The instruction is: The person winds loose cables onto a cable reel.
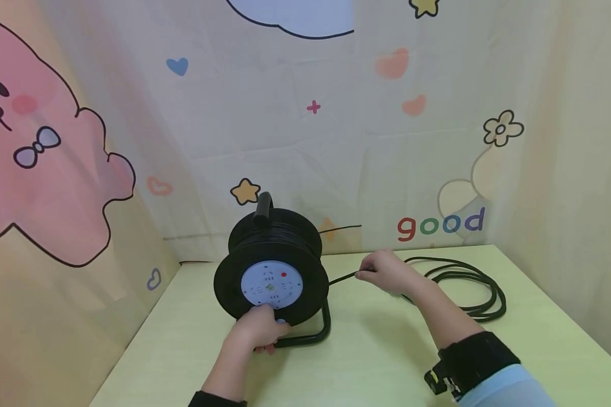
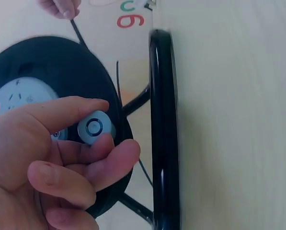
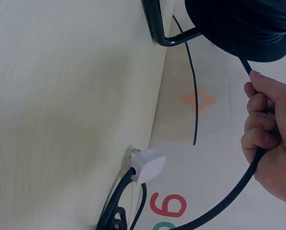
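A curtain [image 1: 280, 130] hangs behind the tabletop [image 1: 377, 367]. On the tabletop, left of centre, stands a black reel [image 1: 271, 253]; its round socket panel [image 1: 272, 284] faces the person, the drum's axis running from near to far. The handle [image 1: 263, 210] rises at the top, and the tubular stand [image 1: 305, 340] meets the tabletop below. A loose coil [image 1: 501, 301] of black cable [image 1: 342, 278] lies to the right, and the cable stretches between drum and right hand [image 1: 387, 272], sloping up rightward.

The right forearm reaches in from the lower right, its hand raised near the tabletop's far edge, fingers curled round the cable. The left forearm angles up from the lower left to the reel's lower front; the left hand [image 1: 259, 328] pinches a knob between thumb and fingertip.

The right wrist view shows a white plug [image 3: 150, 166] by the coil, unseen from the head. The left wrist view shows the round knob [image 2: 94, 127], mostly covered in the head view.
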Demonstrator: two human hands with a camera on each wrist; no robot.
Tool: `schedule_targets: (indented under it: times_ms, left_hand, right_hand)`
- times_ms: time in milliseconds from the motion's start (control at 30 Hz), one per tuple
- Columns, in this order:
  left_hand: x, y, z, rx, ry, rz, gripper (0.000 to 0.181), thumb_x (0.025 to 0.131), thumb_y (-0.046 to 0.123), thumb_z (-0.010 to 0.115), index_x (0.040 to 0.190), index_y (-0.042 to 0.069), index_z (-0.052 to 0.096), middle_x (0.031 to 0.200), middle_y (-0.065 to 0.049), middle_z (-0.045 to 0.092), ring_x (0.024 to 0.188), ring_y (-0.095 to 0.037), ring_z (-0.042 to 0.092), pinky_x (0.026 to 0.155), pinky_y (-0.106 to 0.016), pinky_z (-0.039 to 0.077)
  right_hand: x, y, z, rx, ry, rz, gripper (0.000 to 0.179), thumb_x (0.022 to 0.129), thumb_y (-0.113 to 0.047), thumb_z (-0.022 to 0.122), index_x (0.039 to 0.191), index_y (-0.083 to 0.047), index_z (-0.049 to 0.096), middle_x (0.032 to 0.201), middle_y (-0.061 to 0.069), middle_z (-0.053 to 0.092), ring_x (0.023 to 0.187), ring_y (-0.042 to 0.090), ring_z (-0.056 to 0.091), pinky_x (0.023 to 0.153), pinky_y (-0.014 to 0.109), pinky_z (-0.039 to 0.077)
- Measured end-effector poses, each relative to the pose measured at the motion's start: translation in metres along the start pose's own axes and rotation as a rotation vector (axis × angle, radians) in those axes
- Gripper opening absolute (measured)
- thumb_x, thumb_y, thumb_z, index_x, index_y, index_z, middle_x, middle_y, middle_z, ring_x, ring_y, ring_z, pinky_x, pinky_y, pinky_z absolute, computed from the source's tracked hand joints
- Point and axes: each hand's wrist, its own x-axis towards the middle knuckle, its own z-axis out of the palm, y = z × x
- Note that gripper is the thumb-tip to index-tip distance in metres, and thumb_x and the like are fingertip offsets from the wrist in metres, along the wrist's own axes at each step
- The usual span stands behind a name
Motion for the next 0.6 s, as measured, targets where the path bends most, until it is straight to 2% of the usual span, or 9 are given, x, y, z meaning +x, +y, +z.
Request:
schedule_targets:
  times_ms: [100, 300, 400, 600]
  left_hand:
    - [-0.001, -0.008, -0.004, -0.001, -0.001, -0.005, 0.034, 0.088, 0.031, 0.061, 0.066, 0.007, 0.056, 0.053, -0.004, 0.061, 0.041, -0.019, 0.051, 0.041, -0.032, 0.042]
    - [-0.005, -0.022, -0.014, -0.063, -0.016, -0.002, 0.03, 0.088, 0.025, 0.059, 0.067, 0.004, 0.058, 0.054, -0.007, 0.061, 0.04, -0.018, 0.052, 0.051, -0.041, 0.052]
    - [-0.007, -0.027, -0.021, -0.048, -0.009, 0.008, 0.031, 0.087, 0.024, 0.058, 0.064, 0.004, 0.059, 0.053, -0.006, 0.061, 0.038, -0.017, 0.051, 0.051, -0.038, 0.05]
    - [-0.014, -0.035, -0.031, -0.029, 0.022, 0.015, 0.031, 0.085, 0.023, 0.058, 0.06, 0.004, 0.058, 0.049, -0.003, 0.06, 0.037, -0.016, 0.049, 0.048, -0.03, 0.04]
  right_hand:
    - [0.004, -0.002, 0.007, -0.001, -0.01, -0.018, 0.012, 0.09, -0.017, 0.066, 0.078, -0.016, 0.069, 0.065, -0.011, 0.06, 0.059, 0.008, 0.051, 0.058, 0.031, 0.046]
    - [0.009, -0.006, 0.02, 0.012, -0.029, -0.051, 0.013, 0.09, -0.014, 0.064, 0.078, -0.015, 0.068, 0.064, -0.011, 0.059, 0.058, 0.007, 0.05, 0.057, 0.031, 0.046]
    - [0.012, -0.01, 0.027, 0.01, -0.047, -0.068, 0.012, 0.09, -0.014, 0.063, 0.079, -0.014, 0.068, 0.067, -0.012, 0.06, 0.061, 0.007, 0.052, 0.06, 0.031, 0.047]
    - [0.016, -0.018, 0.039, -0.013, -0.066, -0.083, 0.014, 0.09, -0.013, 0.062, 0.078, -0.015, 0.068, 0.063, -0.01, 0.058, 0.058, 0.007, 0.049, 0.059, 0.03, 0.046]
